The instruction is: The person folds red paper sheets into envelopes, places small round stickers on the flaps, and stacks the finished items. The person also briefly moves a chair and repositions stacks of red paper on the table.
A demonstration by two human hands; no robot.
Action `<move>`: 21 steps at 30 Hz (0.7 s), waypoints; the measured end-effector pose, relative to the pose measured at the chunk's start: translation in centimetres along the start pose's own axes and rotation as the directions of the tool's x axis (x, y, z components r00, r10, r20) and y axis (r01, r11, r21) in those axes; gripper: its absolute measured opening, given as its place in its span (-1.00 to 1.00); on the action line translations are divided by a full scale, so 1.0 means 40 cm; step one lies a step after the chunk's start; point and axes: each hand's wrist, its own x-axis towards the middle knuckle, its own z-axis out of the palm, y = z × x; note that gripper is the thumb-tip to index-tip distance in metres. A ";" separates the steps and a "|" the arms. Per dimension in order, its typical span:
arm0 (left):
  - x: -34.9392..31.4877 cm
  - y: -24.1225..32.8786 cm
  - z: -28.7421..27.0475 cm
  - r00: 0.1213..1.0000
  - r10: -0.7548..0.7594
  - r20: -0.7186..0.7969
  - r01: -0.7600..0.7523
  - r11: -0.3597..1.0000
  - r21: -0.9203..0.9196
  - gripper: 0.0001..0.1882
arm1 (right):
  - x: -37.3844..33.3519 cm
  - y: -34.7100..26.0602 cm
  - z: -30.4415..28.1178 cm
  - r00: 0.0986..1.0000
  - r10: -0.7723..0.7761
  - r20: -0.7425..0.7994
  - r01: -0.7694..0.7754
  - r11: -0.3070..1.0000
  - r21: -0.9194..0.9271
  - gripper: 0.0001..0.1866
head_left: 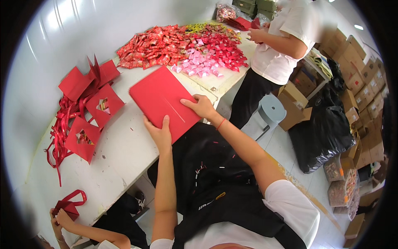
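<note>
Both of my hands hold a flat stack of red folded card, tilted over the table's front edge. My left hand grips its lower edge, thumb on top and the other fingers mostly hidden beneath. At the right edge my right hand closes on it, thumb lying across the top face. Left of the stack stand open red paper boxes, two of them with small wrapped sweets inside: one box farther off and another box nearer. Beyond the stack lies a big pile of red packets.
Pink wrapped pieces and crimson ones lie beside the packets. Red ribbons are heaped at the left of the white table. A co-worker stands far right; another's hands hold a red box. A stool stands right.
</note>
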 end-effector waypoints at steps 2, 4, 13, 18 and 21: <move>0.027 -0.017 0.056 0.983 -0.175 0.049 0.177 0.983 -0.045 -0.23 | 0.051 0.042 -0.037 0.995 0.008 -0.096 -0.015 0.997 -0.074 -0.26; 0.048 -0.038 0.103 0.972 -0.202 0.117 0.197 0.979 0.057 -0.11 | 0.119 0.080 -0.071 0.997 -0.008 -0.073 0.000 0.993 -0.120 -0.28; 0.054 -0.055 0.172 0.947 -0.300 0.118 0.317 0.933 -0.172 -0.21 | 0.172 0.132 -0.115 0.985 -0.169 -0.021 0.163 0.973 -0.163 -0.58; 0.055 -0.045 0.212 0.940 -0.326 0.104 0.338 0.932 -0.134 -0.22 | 0.162 0.128 -0.140 0.942 -0.313 -0.125 0.305 0.949 -0.076 -0.63; 0.039 0.003 0.224 0.920 -0.380 0.100 0.392 0.875 -0.285 -0.29 | 0.172 0.135 -0.146 0.973 -0.220 -0.074 0.226 0.972 0.072 -0.61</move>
